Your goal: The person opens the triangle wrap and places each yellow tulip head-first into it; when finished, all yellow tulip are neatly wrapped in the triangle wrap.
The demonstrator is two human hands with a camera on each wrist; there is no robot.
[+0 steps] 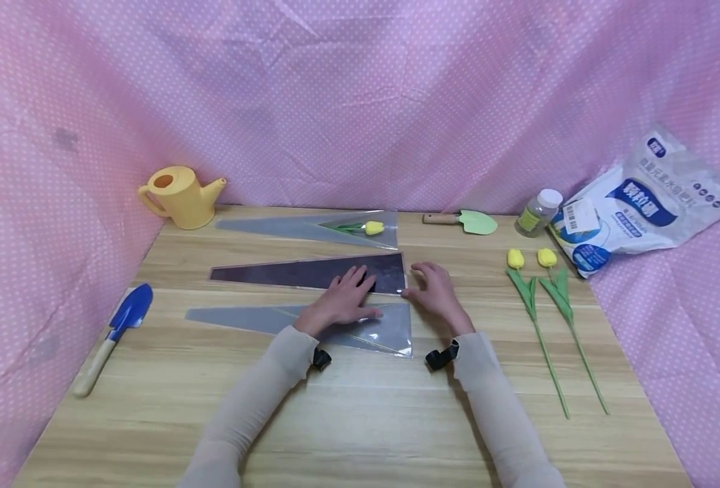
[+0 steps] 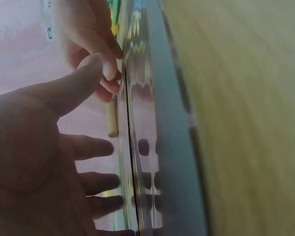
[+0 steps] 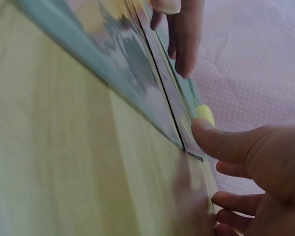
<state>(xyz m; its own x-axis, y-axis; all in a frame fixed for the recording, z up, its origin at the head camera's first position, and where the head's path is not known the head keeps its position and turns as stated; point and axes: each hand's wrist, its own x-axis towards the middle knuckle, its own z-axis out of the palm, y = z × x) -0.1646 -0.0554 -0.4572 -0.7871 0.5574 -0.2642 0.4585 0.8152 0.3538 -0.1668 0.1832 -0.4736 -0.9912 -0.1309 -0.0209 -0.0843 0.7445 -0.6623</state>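
Observation:
A dark, tapering flower sleeve (image 1: 280,273) lies flat across the middle of the table. My left hand (image 1: 344,298) rests over its wide end with the fingers spread. At that end's right edge, my right hand (image 1: 435,291) has its thumb by the near corner and its fingers loosely bent. In the right wrist view the thumb (image 3: 226,142) is beside the sleeve's corner, with no pinch visible. Closer to me lies a clear greyish sleeve (image 1: 238,317), partly beneath my left wrist. Behind the dark one, another clear sleeve (image 1: 262,226) contains a yellow tulip (image 1: 373,228).
Two yellow tulips (image 1: 536,325) with long stems lie at right. Along the back stand a yellow watering can (image 1: 185,200), a green trowel (image 1: 477,222), a lidded jar (image 1: 536,215) and a white printed bag (image 1: 640,203). A blue trowel (image 1: 129,312) lies at left.

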